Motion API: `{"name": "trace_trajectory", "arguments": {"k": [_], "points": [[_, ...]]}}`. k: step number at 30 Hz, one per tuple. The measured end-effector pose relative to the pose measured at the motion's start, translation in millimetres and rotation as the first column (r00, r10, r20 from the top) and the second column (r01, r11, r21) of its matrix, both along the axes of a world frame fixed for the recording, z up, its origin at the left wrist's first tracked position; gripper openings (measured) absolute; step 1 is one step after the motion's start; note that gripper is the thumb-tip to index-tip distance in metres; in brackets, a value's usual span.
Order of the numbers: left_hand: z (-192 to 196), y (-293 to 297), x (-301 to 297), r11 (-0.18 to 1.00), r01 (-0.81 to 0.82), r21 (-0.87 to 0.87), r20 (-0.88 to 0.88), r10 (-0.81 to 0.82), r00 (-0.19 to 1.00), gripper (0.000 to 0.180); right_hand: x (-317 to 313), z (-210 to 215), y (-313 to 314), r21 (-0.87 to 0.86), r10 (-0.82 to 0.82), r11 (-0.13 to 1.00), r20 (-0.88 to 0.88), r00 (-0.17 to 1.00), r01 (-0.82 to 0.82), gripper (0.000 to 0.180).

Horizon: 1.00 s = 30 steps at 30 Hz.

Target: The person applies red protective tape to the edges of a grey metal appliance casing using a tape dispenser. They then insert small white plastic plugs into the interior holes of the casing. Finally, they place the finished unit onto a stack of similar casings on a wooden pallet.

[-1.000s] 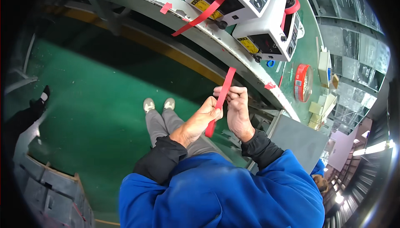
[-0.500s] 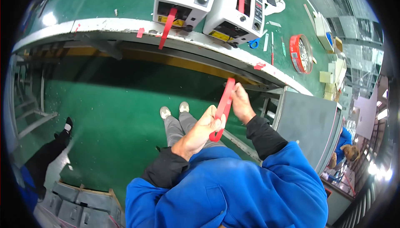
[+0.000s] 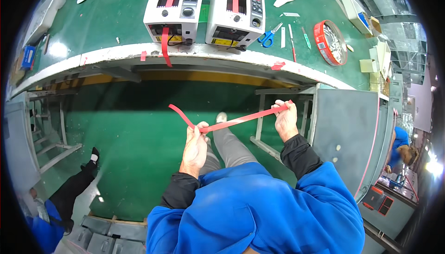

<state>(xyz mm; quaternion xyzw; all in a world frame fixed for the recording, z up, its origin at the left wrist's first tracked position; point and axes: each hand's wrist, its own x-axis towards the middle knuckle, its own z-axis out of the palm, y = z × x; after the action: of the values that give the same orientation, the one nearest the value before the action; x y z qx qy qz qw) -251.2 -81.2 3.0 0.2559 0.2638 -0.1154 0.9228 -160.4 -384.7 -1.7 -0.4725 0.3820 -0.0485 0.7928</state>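
A strip of red tape (image 3: 241, 120) is stretched between my two hands in front of my body, past the bench's near edge. My left hand (image 3: 194, 149) pinches it part way along, and a free end sticks up beyond those fingers to the left. Higher and to the right, my right hand (image 3: 286, 122) pinches the strip near its other end. Two white tape dispensers (image 3: 160, 17) stand on the bench ahead. From the left one, a red tape tongue (image 3: 165, 47) hangs over the bench edge. The right dispenser (image 3: 227, 25) also has red tape loaded.
Blue-handled scissors (image 3: 267, 39), a green-handled tool (image 3: 306, 38) and a red round tub (image 3: 319, 40) of small pale pieces lie on the green workbench (image 3: 102, 22). A grey cabinet (image 3: 340, 128) stands at right. Another person's leg (image 3: 76, 186) shows at lower left, near grey crates (image 3: 123, 245).
My hands have moved apart, left hand leftward and right hand rightward. The tape, looped between them before, is drawn out nearly straight. My view has shifted, and one foot has moved.
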Motion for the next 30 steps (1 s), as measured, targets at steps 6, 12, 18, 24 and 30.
{"name": "trace_trajectory", "arguments": {"k": [6,12,18,24,30], "points": [[5,10,29,0.908,-0.118,0.403,0.036,0.114,0.993,0.011,-22,-42,-38,0.064,-0.076,0.994,-0.195,0.978,0.089,0.026],[9,-50,40,0.779,0.178,0.601,0.163,-0.338,0.927,0.021,-14,11,1,-0.369,0.559,0.786,0.08,0.826,-0.496,0.023],[-2,-127,55,0.505,0.336,0.795,0.08,-0.636,0.768,0.02,5,43,55,-0.189,0.646,0.764,0.226,0.729,-0.617,0.024],[-35,-138,73,0.817,0.429,0.385,0.017,-0.471,0.882,0.042,31,29,42,-0.163,0.483,0.873,0.171,0.859,-0.459,0.004],[-47,-120,79,0.807,0.34,0.483,-0.015,-0.381,0.924,0.04,63,0,28,-0.095,0.449,0.893,0.218,0.866,-0.439,0.017]]}}
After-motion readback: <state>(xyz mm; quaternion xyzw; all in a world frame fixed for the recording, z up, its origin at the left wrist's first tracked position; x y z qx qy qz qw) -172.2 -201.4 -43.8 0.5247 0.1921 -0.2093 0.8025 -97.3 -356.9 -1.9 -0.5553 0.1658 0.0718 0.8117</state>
